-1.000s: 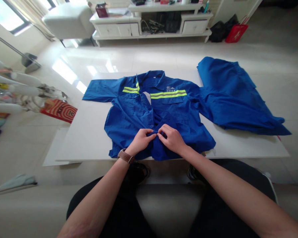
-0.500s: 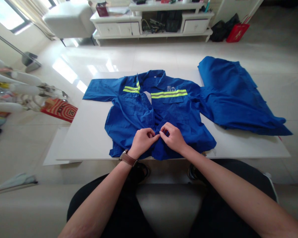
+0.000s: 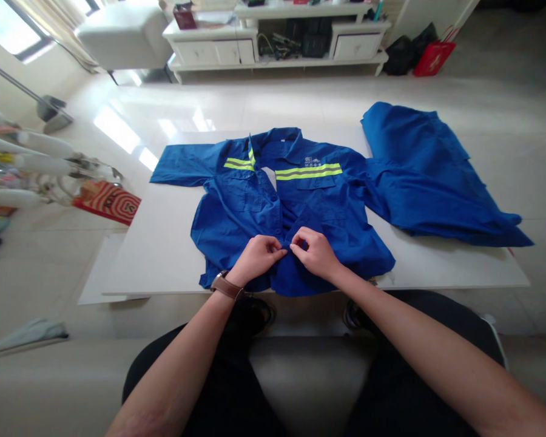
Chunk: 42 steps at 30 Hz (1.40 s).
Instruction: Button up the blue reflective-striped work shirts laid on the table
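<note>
A blue work jacket (image 3: pixel 241 200) with yellow-and-grey reflective strips lies face up on the white table (image 3: pixel 150 243), collar pointing away from me. Its front is open at the chest and the two front edges meet lower down. My left hand (image 3: pixel 260 258), with a brown-strapped watch at the wrist, pinches the front edge near the lower hem. Just to its right my right hand (image 3: pixel 313 250) pinches the cloth of the other front edge, thumb and forefinger together. The fingertips of both hands are almost touching. Whatever button lies between them is too small to make out.
Another blue garment (image 3: pixel 418 176) lies in a heap on the table's right side, over the jacket's sleeve. Beyond the table stand a white TV cabinet (image 3: pixel 209 53), a grey stool (image 3: pixel 122 36) and a red bag (image 3: pixel 434 57). White robot-like arms (image 3: pixel 40 164) and a red patterned bag (image 3: pixel 113 203) are at the left.
My left hand has shifted slightly left and its fingers have drawn a little away from the right hand's. The jacket's lower front edge has moved slightly. My right hand stays nearly in place.
</note>
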Each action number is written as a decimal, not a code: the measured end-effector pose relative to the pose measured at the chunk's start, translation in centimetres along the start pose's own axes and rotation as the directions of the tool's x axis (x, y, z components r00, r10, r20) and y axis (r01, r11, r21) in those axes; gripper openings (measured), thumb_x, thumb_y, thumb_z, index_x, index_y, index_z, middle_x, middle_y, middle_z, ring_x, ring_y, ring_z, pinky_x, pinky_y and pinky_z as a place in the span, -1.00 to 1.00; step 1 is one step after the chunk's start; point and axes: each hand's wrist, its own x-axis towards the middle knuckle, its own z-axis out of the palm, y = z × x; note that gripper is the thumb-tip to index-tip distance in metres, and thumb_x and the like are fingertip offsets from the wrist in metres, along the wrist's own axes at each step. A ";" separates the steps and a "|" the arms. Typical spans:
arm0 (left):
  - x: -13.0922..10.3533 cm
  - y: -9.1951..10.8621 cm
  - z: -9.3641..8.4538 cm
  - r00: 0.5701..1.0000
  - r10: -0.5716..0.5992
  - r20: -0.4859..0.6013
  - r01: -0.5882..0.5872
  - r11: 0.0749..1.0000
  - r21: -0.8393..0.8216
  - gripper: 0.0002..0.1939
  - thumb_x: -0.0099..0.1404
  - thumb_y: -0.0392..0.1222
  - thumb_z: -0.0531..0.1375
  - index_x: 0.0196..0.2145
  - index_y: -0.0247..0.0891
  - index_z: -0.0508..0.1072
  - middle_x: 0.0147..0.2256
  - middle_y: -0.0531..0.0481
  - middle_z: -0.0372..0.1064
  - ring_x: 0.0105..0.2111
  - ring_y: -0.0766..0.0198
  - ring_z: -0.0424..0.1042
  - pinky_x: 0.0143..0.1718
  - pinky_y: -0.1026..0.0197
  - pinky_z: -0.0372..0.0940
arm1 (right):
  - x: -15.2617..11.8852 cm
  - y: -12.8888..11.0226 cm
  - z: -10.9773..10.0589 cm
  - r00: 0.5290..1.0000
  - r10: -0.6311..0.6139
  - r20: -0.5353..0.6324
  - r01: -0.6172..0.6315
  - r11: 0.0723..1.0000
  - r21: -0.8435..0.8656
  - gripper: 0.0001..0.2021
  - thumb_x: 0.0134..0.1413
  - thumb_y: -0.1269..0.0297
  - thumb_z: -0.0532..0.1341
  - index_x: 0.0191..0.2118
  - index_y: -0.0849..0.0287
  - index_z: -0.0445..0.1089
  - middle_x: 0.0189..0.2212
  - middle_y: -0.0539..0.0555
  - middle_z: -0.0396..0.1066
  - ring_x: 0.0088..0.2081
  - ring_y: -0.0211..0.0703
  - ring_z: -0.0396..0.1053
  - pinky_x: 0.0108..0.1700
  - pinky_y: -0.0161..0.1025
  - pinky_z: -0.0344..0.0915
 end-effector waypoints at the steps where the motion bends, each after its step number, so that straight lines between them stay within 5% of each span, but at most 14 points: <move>1: -0.1 0.1 -0.1 1.000 0.003 0.008 -0.004 1.000 0.009 -0.71 0.22 0.02 0.29 -0.44 -0.28 0.56 -0.52 0.03 0.43 -0.49 0.30 0.30 -0.44 0.26 0.13 | 0.0 0.0 0.0 1.000 0.003 0.004 -0.003 1.000 0.003 -0.87 0.14 0.42 0.24 -0.43 0.16 0.36 -0.40 0.00 0.40 -0.33 -0.22 0.33 -0.24 -0.27 0.20; 19: -0.1 0.2 -0.5 0.999 0.017 0.043 -0.019 0.998 0.054 -0.72 0.19 -0.01 0.31 -0.51 -0.28 0.54 -0.55 0.03 0.41 -0.52 0.32 0.26 -0.48 0.26 0.10 | 0.1 0.0 0.1 0.998 0.045 0.033 -0.046 0.998 0.045 -0.88 0.12 0.44 0.25 -0.44 0.17 0.40 -0.42 0.00 0.42 -0.34 -0.23 0.35 -0.27 -0.28 0.19; 30: 0.3 0.3 0.1 0.988 -0.086 0.128 0.122 0.944 -0.305 -0.59 0.19 0.15 0.28 -0.52 -0.28 0.47 -0.59 0.08 0.27 -0.55 0.36 0.21 -0.47 0.27 0.08 | 0.0 0.2 -0.1 0.995 -0.097 0.026 0.098 0.995 -0.024 -0.89 0.20 0.42 0.22 -0.37 0.15 0.36 -0.37 0.03 0.39 -0.31 -0.20 0.34 -0.23 -0.26 0.23; 35: 0.4 0.0 0.4 0.978 -0.182 0.103 0.207 0.908 -0.364 -0.66 0.16 0.07 0.28 -0.45 -0.30 0.54 -0.57 0.03 0.34 -0.55 0.36 0.23 -0.52 0.27 0.04 | 0.1 0.0 -0.3 0.992 -0.111 0.052 0.112 0.994 -0.013 -0.90 0.19 0.42 0.22 -0.37 0.15 0.36 -0.36 0.02 0.40 -0.29 -0.20 0.35 -0.20 -0.26 0.26; 42: 0.4 0.1 0.8 0.986 -0.158 0.050 0.165 0.922 -0.351 -0.68 0.18 0.06 0.28 -0.47 -0.28 0.51 -0.58 0.07 0.31 -0.54 0.33 0.27 -0.46 0.27 0.14 | 0.1 0.0 -0.1 0.997 -0.055 0.048 0.056 0.998 -0.020 -0.91 0.17 0.39 0.27 -0.38 0.16 0.39 -0.37 0.00 0.40 -0.31 -0.22 0.35 -0.21 -0.27 0.24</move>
